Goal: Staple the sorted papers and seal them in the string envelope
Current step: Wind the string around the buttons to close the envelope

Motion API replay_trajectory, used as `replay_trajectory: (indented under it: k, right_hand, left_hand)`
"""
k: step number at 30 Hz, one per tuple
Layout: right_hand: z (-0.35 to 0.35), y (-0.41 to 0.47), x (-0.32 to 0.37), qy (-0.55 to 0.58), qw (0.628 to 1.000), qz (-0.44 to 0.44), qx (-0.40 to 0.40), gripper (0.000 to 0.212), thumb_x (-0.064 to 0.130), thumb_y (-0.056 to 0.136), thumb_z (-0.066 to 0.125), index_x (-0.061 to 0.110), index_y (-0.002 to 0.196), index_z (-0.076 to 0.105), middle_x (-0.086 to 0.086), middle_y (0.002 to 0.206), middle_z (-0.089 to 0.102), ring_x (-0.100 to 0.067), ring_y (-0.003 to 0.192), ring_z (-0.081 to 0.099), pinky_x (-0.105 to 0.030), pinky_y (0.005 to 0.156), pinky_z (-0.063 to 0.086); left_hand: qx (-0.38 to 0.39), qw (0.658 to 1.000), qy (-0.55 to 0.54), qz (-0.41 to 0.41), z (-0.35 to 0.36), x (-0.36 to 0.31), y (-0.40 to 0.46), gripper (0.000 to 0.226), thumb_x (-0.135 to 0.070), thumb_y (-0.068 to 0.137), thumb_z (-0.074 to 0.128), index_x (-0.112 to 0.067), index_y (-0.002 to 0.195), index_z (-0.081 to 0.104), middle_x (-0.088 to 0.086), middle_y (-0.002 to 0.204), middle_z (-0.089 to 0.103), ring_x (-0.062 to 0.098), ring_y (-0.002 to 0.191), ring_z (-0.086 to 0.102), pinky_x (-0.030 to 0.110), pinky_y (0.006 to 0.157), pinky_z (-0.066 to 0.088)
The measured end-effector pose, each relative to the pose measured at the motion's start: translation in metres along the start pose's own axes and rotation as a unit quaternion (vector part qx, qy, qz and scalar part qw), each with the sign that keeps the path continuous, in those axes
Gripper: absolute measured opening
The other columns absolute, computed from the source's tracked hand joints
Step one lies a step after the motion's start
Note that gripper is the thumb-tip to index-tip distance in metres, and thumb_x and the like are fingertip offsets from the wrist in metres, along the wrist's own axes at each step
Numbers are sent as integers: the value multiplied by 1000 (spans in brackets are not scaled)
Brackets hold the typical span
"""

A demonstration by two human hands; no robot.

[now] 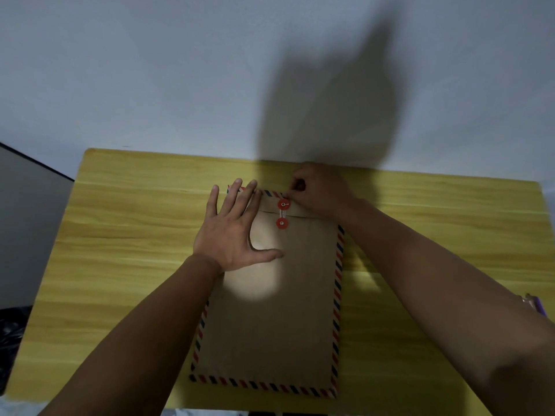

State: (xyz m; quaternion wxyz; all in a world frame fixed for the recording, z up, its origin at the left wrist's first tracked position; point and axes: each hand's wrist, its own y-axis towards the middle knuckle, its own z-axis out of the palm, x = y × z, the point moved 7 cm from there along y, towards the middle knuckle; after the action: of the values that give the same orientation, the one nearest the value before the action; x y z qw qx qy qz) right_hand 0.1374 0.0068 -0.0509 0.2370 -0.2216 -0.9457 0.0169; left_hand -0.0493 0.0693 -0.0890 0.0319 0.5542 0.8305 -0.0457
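A brown string envelope (279, 319) with a red-and-blue striped border lies flat on the yellow wooden table (120, 235), flap folded down at the far end. Two red button discs (282, 213) sit on the flap and body, with white string wound between them. My left hand (232, 226) presses flat on the envelope's upper left, fingers spread. My right hand (315, 190) is at the flap's top edge, fingertips pinched on the thin string end beside the upper disc. No papers or stapler are visible.
A pale wall rises behind the table's far edge. A dark panel (27, 223) stands to the left, with a black bag (12, 334) below it. A small purple object (537, 304) shows at the right, behind my right forearm.
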Motion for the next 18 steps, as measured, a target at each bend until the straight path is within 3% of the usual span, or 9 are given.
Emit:
replay_trajectory:
  k: [4, 9, 13, 18]
  right_hand:
    - [4, -9, -18, 15, 996, 80, -33, 32, 52, 78, 78, 23, 71, 67, 8, 77, 67, -13, 74, 62, -32, 66, 52]
    - [3, -19, -32, 9, 989, 145, -11, 34, 57, 78, 75, 27, 70, 61, 10, 77, 64, -12, 74, 60, -28, 60, 45]
    - [1, -32, -42, 34, 986, 160, 14, 28, 48, 84, 72, 24, 74, 64, 7, 79, 62, -16, 79, 61, -32, 67, 50]
    - [-4, -57, -50, 100, 982, 154, 40, 23, 35, 87, 70, 17, 73, 64, 1, 71, 58, -13, 64, 51, -27, 55, 34]
  left_hand:
    - [1, 1000, 4, 0, 2, 1, 0, 136, -108, 69, 31, -13, 167, 23, 2, 178, 11, 25, 166, -1, 68, 128, 7]
    - [2, 1000, 3, 2, 4, 1, -1, 135, -107, 71, 30, -15, 168, 18, 2, 179, 8, 25, 166, -3, 68, 128, 7]
    - [18, 1000, 5, -5, 5, 0, 0, 135, -107, 71, 27, -17, 169, 11, 1, 179, 0, 25, 165, -8, 68, 128, 3]
    - [47, 999, 13, -22, 11, 1, -1, 134, -108, 71, 20, -20, 170, 2, 2, 178, -11, 29, 164, -15, 70, 127, -5]
